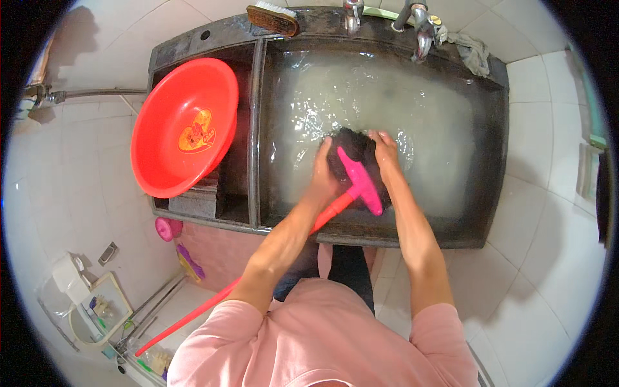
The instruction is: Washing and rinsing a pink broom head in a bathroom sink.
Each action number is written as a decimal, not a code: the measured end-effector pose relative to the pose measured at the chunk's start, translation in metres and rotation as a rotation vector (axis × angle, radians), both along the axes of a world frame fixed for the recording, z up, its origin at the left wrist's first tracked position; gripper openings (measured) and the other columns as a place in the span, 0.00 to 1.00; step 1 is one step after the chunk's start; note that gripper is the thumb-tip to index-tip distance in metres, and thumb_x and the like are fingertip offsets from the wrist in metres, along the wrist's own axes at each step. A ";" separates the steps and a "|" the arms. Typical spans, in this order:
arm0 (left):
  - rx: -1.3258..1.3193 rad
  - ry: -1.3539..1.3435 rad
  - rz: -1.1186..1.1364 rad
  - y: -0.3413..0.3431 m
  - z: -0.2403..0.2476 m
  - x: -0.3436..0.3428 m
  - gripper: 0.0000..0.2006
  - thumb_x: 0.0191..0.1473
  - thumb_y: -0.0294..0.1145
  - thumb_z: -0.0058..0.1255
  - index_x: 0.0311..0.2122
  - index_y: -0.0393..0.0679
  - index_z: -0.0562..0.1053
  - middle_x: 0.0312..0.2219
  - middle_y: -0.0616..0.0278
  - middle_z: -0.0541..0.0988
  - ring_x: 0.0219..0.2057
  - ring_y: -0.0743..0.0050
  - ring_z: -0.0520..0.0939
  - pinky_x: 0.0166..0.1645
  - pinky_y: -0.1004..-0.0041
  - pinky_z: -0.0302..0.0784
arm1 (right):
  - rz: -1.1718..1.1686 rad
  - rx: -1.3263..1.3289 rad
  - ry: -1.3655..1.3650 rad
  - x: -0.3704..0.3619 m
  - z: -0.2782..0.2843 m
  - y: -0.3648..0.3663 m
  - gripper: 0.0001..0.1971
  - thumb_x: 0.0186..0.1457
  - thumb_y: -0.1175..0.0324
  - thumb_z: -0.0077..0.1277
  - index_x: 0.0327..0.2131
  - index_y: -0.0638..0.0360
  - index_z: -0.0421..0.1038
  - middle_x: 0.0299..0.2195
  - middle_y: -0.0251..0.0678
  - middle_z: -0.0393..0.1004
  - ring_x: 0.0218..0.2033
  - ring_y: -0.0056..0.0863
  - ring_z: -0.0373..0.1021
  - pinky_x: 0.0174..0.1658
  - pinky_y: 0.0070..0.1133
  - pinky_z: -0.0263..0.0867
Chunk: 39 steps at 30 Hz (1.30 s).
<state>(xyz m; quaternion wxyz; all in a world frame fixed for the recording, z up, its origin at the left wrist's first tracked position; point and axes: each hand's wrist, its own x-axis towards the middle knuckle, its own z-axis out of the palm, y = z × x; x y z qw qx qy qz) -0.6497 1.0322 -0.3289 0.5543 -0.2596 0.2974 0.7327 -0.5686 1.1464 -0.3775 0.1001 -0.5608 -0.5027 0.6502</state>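
Head view: only view, looking down on a dark stone sink (496, 161)
Mop head (356, 155): dark, shaggy, sodden clump, half under cloudy soapy water in the big right basin
Mop frame (361, 177): bright pink plastic bar lying across the dark fibres, tilted
Mop handle (193, 316): red-pink pole running from the frame down-left over the sink's front edge, past the person's left side
Left hand (324, 169): fingers closed onto the left side of the mop head, wet
Right hand (385, 151): fingers curled and pressed on the right side of the mop head
Red basin (161, 122): round, plastic, propped tilted in the left compartment, yellow sticker inside
Scrub brush (273, 18): on the sink's back ledge
Taps (422, 29): metal, above the water
Rag (471, 51): grey, at the back right corner
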 end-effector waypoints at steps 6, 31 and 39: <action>-0.205 0.204 -0.118 -0.001 -0.056 0.001 0.17 0.52 0.42 0.39 0.36 0.38 0.67 0.29 0.59 0.72 0.29 0.66 0.74 0.35 0.65 0.71 | 0.706 1.148 0.181 -0.012 0.049 -0.022 0.10 0.49 0.63 0.45 0.33 0.57 0.69 0.24 0.37 0.69 0.28 0.22 0.64 0.34 0.20 0.60; -0.013 0.154 -0.244 -0.002 -0.005 -0.003 0.22 0.53 0.50 0.34 0.44 0.44 0.63 0.40 0.57 0.69 0.41 0.64 0.69 0.47 0.62 0.65 | 0.595 -0.323 -0.174 -0.029 0.016 0.007 0.12 0.45 0.64 0.47 0.31 0.64 0.69 0.28 0.37 0.70 0.32 0.22 0.64 0.37 0.20 0.61; -0.229 0.282 -0.144 -0.013 -0.091 -0.010 0.14 0.46 0.44 0.42 0.31 0.43 0.69 0.27 0.57 0.73 0.31 0.63 0.73 0.42 0.62 0.68 | 0.167 -0.411 0.019 0.058 0.041 -0.015 0.30 0.43 0.55 0.53 0.48 0.61 0.59 0.48 0.44 0.59 0.49 0.32 0.55 0.52 0.25 0.50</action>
